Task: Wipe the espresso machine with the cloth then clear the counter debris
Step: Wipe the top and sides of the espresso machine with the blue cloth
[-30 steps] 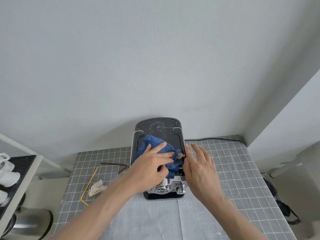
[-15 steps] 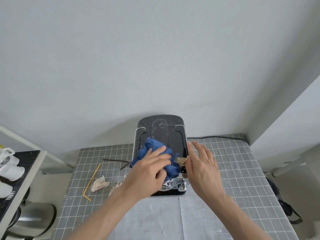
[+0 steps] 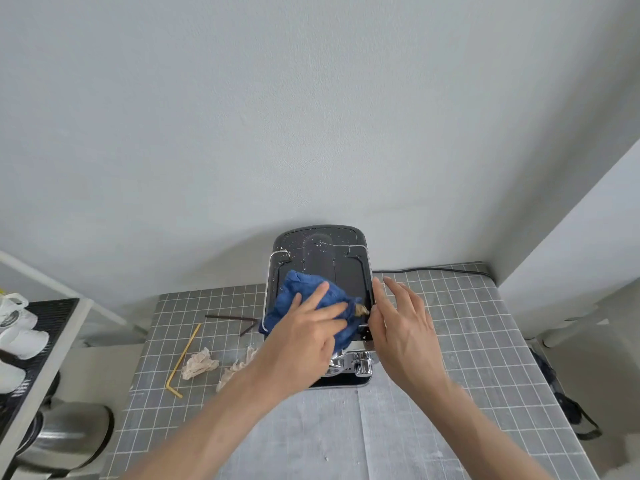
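moved: left hand and blue cloth now slightly nearer the espresso machine front.
left hand: fingers near straight, pressing cloth flat on machine top; grips nothing.
right hand: open, flat against right edge; likely bracing, fencing the tan scrap.
rear top: white specks unwiped.
debris: paper wads, yellow straw on counter, left of machine.
text: none readable.

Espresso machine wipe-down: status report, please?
Left hand pressing blue cloth on espresso machine top. Right hand open at its right edge. Rear specks unwiped; paper scraps, yellow straw on counter.
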`<state>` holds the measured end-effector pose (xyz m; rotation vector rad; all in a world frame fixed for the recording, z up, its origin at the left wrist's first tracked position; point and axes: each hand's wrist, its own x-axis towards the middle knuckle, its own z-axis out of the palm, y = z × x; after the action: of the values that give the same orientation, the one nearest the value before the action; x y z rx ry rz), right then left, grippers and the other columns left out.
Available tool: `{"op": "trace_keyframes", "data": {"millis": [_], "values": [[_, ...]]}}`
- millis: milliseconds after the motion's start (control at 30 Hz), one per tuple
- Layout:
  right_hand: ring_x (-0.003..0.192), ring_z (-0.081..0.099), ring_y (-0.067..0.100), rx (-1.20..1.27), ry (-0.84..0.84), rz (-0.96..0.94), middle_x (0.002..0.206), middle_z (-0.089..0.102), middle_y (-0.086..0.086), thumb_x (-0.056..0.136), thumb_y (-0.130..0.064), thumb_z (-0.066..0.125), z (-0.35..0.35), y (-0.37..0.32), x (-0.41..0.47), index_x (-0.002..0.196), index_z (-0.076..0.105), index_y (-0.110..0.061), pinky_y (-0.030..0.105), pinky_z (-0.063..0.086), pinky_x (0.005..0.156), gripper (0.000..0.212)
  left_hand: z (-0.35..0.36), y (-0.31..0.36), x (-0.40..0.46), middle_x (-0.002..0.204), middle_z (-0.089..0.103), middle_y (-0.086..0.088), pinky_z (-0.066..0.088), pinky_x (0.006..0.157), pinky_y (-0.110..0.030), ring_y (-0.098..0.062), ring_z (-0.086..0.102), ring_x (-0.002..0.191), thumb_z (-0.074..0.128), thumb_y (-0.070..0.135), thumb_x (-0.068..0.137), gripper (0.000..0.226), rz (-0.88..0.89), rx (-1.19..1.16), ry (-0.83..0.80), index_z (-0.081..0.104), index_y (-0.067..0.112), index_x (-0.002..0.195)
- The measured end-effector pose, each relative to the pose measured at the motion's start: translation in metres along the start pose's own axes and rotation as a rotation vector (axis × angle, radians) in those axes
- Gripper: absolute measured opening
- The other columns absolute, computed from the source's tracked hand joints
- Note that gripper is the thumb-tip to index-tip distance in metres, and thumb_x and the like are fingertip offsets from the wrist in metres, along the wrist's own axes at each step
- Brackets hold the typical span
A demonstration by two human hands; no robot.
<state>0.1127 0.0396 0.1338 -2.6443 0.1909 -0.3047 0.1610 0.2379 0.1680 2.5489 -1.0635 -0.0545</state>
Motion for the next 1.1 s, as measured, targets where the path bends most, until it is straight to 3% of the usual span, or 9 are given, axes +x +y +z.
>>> {"op": "trace_keyframes", "data": {"millis": [200, 333, 433, 633, 733, 833, 900, 1000, 1100], "values": [[0.138, 0.044, 0.034, 0.011, 0.029, 0.004, 0.149, 0.051, 0.011, 0.104, -0.035, 0.028, 0.001, -0.001, -0.001, 0.15, 0.045, -0.018, 0.054, 0.051, 0.1, 0.052, -0.004, -0.001, -0.01, 0.15, 0.051, 0.02, 0.023, 0.125, -0.046, -0.004, 0.013, 0.155, 0.036, 0.022, 0.095, 0.048, -0.061, -0.112, -0.008, 0.069, 0.026, 0.131], [0.137, 0.045, 0.033, 0.022, 0.028, 0.023, 0.15, 0.051, 0.009, 0.104, -0.034, 0.028, 0.002, -0.004, -0.002, 0.151, 0.045, -0.019, 0.052, 0.051, 0.102, 0.052, 0.004, 0.005, 0.01, 0.172, 0.005, 0.001, 0.015, 0.126, -0.053, -0.025, -0.01, 0.158, 0.026, 0.03, 0.104, 0.058, -0.184, 0.191, -0.097, 0.023, 0.017, 0.161], [0.138, 0.044, 0.033, 0.018, 0.02, 0.018, 0.15, 0.051, 0.009, 0.106, -0.031, 0.032, 0.001, -0.003, -0.001, 0.151, 0.044, -0.019, 0.052, 0.051, 0.103, 0.048, 0.003, 0.001, 0.042, 0.171, -0.012, -0.006, 0.013, 0.126, -0.057, -0.035, -0.01, 0.157, 0.027, 0.032, 0.108, 0.062, -0.366, 0.178, -0.117, 0.004, 0.014, 0.163], [0.136, 0.046, 0.036, 0.009, 0.0, 0.015, 0.148, 0.053, 0.011, 0.103, -0.026, 0.042, 0.001, 0.0, -0.001, 0.151, 0.045, -0.019, 0.054, 0.051, 0.101, 0.048, 0.003, -0.014, 0.072, 0.171, -0.003, -0.015, 0.012, 0.126, -0.053, -0.035, -0.003, 0.157, 0.026, 0.035, 0.108, 0.062, -0.533, 0.119, -0.07, 0.005, 0.012, 0.162], [0.135, 0.047, 0.037, 0.015, -0.001, 0.014, 0.147, 0.054, 0.011, 0.102, -0.025, 0.045, 0.002, 0.0, -0.002, 0.151, 0.045, -0.02, 0.055, 0.051, 0.1, 0.049, 0.003, -0.005, 0.061, 0.168, 0.017, -0.019, 0.024, 0.124, -0.052, -0.039, 0.014, 0.155, 0.031, 0.037, 0.108, 0.061, -0.554, 0.17, -0.042, 0.017, 0.01, 0.16], [0.135, 0.047, 0.036, 0.009, 0.0, 0.016, 0.146, 0.055, 0.01, 0.101, -0.025, 0.047, 0.002, 0.0, -0.002, 0.151, 0.046, -0.022, 0.056, 0.053, 0.098, 0.049, 0.002, 0.014, 0.043, 0.145, 0.053, -0.023, 0.046, 0.102, -0.051, -0.042, 0.05, 0.13, 0.049, 0.036, 0.1, 0.058, -0.577, 0.285, -0.025, 0.043, 0.004, 0.148], [0.133, 0.049, 0.036, 0.004, 0.001, 0.006, 0.144, 0.056, 0.01, 0.1, -0.025, 0.049, 0.004, 0.001, -0.001, 0.15, 0.049, -0.022, 0.056, 0.053, 0.097, 0.05, 0.001, 0.032, 0.031, 0.129, 0.063, -0.026, 0.048, 0.091, -0.051, -0.042, 0.057, 0.112, 0.059, 0.031, 0.092, 0.058, -0.578, 0.346, -0.081, 0.051, 0.0, 0.141], [0.132, 0.05, 0.036, 0.0, 0.003, 0.031, 0.144, 0.056, 0.008, 0.098, -0.025, 0.055, 0.006, 0.002, 0.003, 0.147, 0.052, -0.024, 0.055, 0.054, 0.093, 0.05, 0.008, 0.045, 0.023, 0.147, 0.043, -0.037, 0.036, 0.108, -0.058, -0.05, 0.046, 0.129, 0.051, 0.02, 0.097, 0.065, -0.607, 0.361, -0.11, 0.03, -0.008, 0.152], [0.13, 0.05, 0.039, -0.022, -0.007, -0.009, 0.145, 0.056, 0.009, 0.096, -0.022, 0.06, 0.006, 0.006, 0.008, 0.146, 0.054, -0.022, 0.057, 0.054, 0.092, 0.05, 0.004, 0.043, 0.03, 0.161, 0.019, -0.036, 0.019, 0.122, -0.059, -0.051, 0.023, 0.148, 0.04, 0.029, 0.104, 0.07, -0.657, 0.303, -0.12, 0.012, -0.006, 0.157]]}}
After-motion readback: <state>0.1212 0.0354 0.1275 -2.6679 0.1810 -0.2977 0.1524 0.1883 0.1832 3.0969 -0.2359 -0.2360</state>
